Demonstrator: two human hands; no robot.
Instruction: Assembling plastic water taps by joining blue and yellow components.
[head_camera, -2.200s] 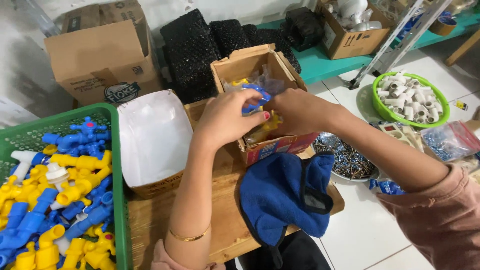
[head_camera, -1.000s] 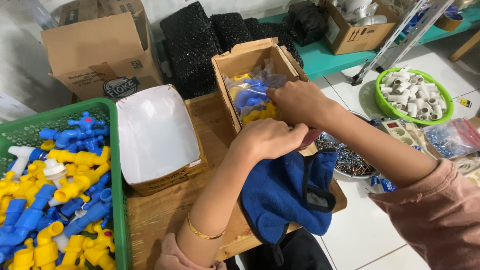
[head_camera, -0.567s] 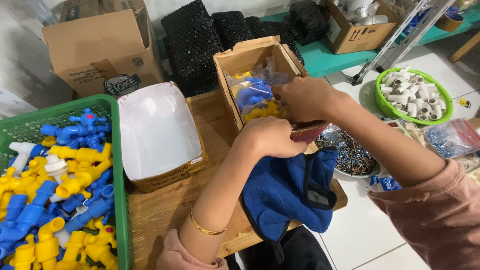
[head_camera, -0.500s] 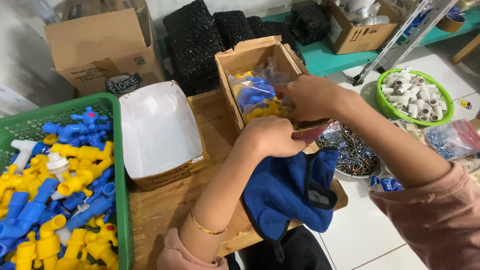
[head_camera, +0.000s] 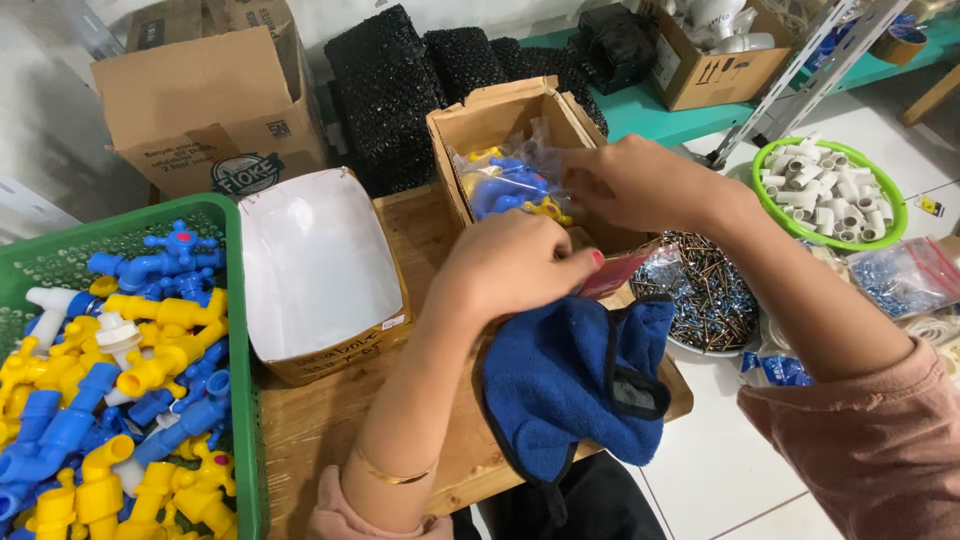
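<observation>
- My left hand (head_camera: 515, 265) is clenched at the near edge of the open cardboard box (head_camera: 500, 115), fingers curled on a red flap (head_camera: 612, 272).
- My right hand (head_camera: 640, 182) pinches the clear plastic bag (head_camera: 505, 180) of blue and yellow fittings inside the box.
- A blue cloth (head_camera: 575, 375) lies just near of both hands on the wooden surface (head_camera: 320, 430).
- A green crate (head_camera: 245, 400) of fittings sits far left.

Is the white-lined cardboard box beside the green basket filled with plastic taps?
No, the white-lined box holds nothing; the taps lie in the green basket.
</observation>
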